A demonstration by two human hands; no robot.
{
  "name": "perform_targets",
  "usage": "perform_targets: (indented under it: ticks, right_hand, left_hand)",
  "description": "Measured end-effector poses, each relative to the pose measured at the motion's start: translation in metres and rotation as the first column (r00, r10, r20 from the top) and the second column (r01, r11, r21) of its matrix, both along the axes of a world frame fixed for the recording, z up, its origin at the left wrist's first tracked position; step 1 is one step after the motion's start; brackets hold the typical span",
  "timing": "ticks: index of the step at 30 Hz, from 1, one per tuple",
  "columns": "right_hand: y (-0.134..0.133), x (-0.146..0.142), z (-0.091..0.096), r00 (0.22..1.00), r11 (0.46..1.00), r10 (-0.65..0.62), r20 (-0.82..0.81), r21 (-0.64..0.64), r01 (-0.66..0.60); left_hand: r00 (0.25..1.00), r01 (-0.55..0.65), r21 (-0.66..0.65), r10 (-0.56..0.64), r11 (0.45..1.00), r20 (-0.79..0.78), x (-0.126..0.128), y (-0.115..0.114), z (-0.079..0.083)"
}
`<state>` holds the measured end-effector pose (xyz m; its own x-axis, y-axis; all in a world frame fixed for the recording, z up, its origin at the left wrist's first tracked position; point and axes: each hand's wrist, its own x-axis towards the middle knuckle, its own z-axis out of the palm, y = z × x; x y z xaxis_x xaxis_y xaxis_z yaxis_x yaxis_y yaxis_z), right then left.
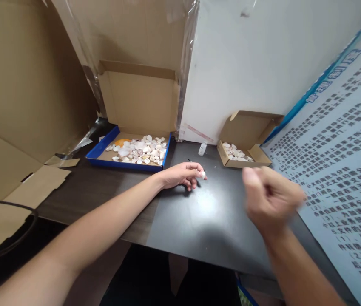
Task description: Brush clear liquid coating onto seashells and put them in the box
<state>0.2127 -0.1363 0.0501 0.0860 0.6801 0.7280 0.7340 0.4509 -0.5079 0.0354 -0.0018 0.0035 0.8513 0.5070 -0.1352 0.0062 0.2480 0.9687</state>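
Note:
Just above the dark tabletop, my left hand [185, 175] pinches a small white shell [203, 174] between thumb and fingertips. My right hand [269, 195] is raised over the table's right side, curled like a fist and smeared by motion; whatever it may hold is hidden. Beyond my left hand lies a blue-edged box [126, 166] with a heap of white and pinkish shells [142, 149]. A smaller cardboard box [247, 164], its lid up, stands past my right hand and holds more shells [235, 152]. Between the two boxes is a small clear bottle [202, 148] with a white label.
A cardboard panel [24, 63] walls off the left side, with flaps [36, 182] and a black cable [8, 203] near it. A white board [240, 55] closes the back. On the right leans a printed poster [342, 140]. The table's front edge [199, 256] runs below my hands.

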Motion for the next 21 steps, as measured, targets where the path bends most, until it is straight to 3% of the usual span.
perform_targets:
  ticks: [1,2,4,7,11,15,21]
  right_hand:
    - [0.017,0.001,-0.005,0.997,0.990,-0.050,0.060,0.133,0.042]
    - [0.035,0.003,-0.011,0.987,0.982,-0.045,0.155,0.186,0.016]
    - [0.068,0.007,-0.025,0.937,0.992,0.022,0.348,0.110,-0.064]
    - [0.092,0.014,-0.044,0.901,0.996,0.082,0.426,-0.056,-0.064]
    - [0.087,0.018,-0.050,0.896,0.976,0.166,0.411,-0.199,-0.089]
    - [0.083,0.020,-0.050,0.897,0.948,0.240,0.370,-0.287,-0.135]
    - [0.089,0.016,-0.061,0.940,0.953,0.262,0.219,-0.212,-0.216]
  left_hand:
    - [1.000,-0.022,0.005,0.022,1.000,0.005,0.001,-0.001,0.000]
    - [0.999,-0.043,0.013,0.043,0.999,0.011,0.002,-0.003,0.000]
    - [0.996,-0.089,0.039,0.088,0.995,0.019,0.004,-0.004,-0.001]
    - [0.989,-0.145,0.073,0.142,0.987,0.042,0.005,-0.003,-0.005]
    - [0.990,-0.135,0.072,0.132,0.988,0.049,0.003,0.001,-0.008]
    - [0.991,-0.099,-0.010,0.100,0.995,0.089,0.001,0.002,-0.005]
    - [0.985,-0.060,-0.139,0.081,0.989,0.154,-0.002,0.004,-0.002]
